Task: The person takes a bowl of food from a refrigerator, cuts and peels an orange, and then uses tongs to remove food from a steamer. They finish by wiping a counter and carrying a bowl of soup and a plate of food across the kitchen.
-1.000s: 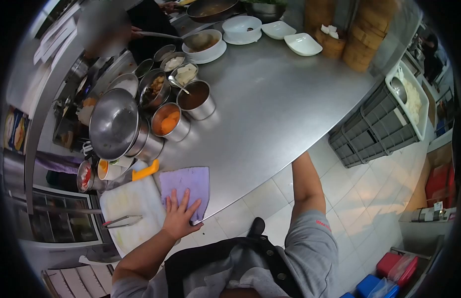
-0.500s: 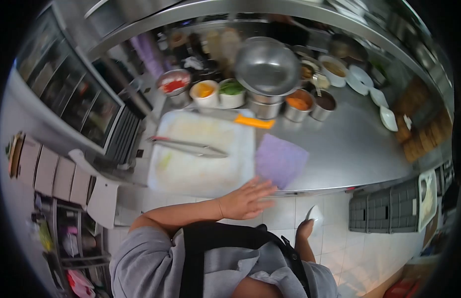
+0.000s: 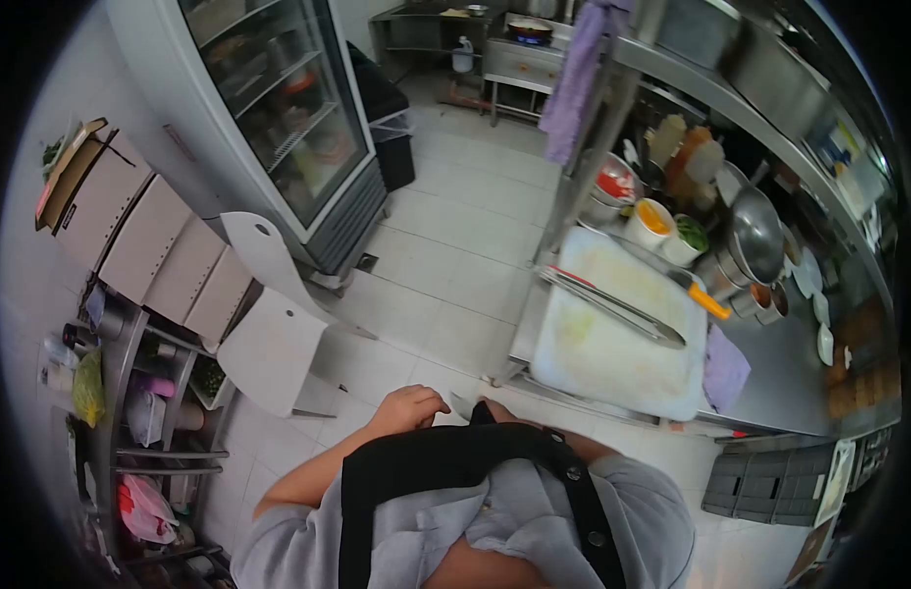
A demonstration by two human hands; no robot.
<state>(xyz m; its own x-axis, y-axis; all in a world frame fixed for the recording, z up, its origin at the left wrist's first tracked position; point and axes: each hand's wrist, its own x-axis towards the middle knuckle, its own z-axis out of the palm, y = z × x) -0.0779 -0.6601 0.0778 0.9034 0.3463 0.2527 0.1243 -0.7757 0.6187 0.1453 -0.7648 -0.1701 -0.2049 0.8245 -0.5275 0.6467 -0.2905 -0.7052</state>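
The left hand (image 3: 408, 407) is hanging loosely curled over the tiled floor (image 3: 445, 245), holding nothing, just left of the black apron (image 3: 445, 481). The right hand is not showing in this view. Nearest on the right, the white cutting board (image 3: 612, 344) is lying on the steel desk (image 3: 779, 383), with metal tongs (image 3: 617, 306) resting across it. A purple cloth (image 3: 725, 368) is lying just right of the board. Far left, a glass-door fridge (image 3: 279, 118) is standing.
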